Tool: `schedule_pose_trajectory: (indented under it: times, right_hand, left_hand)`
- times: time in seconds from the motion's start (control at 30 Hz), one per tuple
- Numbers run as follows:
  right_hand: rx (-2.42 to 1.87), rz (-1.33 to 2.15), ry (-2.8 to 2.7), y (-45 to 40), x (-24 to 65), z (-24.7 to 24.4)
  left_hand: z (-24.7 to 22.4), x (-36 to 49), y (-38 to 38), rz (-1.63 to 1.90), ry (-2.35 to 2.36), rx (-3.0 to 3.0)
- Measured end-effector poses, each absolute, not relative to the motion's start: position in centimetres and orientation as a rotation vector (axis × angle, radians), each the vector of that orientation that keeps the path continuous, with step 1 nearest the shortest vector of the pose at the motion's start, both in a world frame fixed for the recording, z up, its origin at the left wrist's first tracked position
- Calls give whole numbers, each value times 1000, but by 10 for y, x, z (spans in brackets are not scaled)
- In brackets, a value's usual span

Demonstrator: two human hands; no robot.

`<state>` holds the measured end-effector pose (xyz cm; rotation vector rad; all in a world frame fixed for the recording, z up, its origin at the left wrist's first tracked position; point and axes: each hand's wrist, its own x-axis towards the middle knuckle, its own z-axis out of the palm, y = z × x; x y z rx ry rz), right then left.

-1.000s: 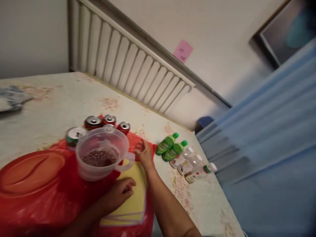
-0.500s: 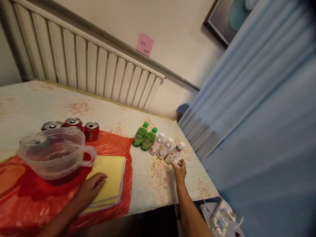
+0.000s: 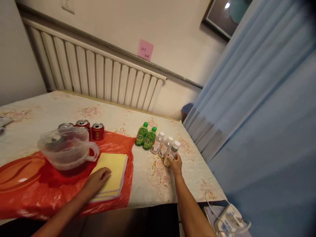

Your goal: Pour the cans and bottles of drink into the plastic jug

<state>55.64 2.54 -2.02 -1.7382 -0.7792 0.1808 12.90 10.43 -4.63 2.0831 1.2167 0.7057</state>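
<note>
My right hand (image 3: pixel 176 163) is closed around the near side of the rightmost clear bottle (image 3: pixel 171 153), which has a white cap and a label. Beside it stand two more white-capped bottles (image 3: pixel 157 143) (image 3: pixel 166 147), then two green bottles (image 3: pixel 141 134) (image 3: pixel 149 138) at the left end of the row. My left hand (image 3: pixel 98 180) rests on a stack of yellow paper (image 3: pixel 114 169), its fingers curled; whether anything is under them is hidden.
A clear plastic jug (image 3: pixel 66 151) and red cans (image 3: pixel 98 132) stand at the left, by a red plastic sheet (image 3: pixel 61 194). An orange oval (image 3: pixel 22 172) lies there. A power strip (image 3: pixel 228 220) sits beyond the table's right edge, near a blue curtain (image 3: pixel 259 131).
My right hand has moved up and left slightly and taken hold of the rightmost bottle, which now stands closer to its neighbour. My left hand remains on the paper. The view has shifted a little.
</note>
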Motion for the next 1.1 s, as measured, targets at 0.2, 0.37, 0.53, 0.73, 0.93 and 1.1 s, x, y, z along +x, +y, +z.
schedule_pose_trajectory:
  times: [0.2,0.37,0.53,0.73,0.93,1.1]
  right_hand:
    - [-1612,316,-1156,-3,483,-9]
    - [-1541,415,-1497,-18,425,14]
    - [-1472,455,-1674,-20,394,26]
    - [-1460,419,-1767,-13,380,34]
    - [-1377,368,-1877,-2,365,41]
    - [-1361,326,-1945,11,351,48]
  left_hand:
    - [24,175,74,833,1066,2018]
    - [79,199,55,1007,864,2172]
    - [106,184,47,877,668,2478]
    - [111,155,43,792,772,2566]
    - [104,141,35,814,1165,2488]
    - [107,130,29,777,1574,2298]
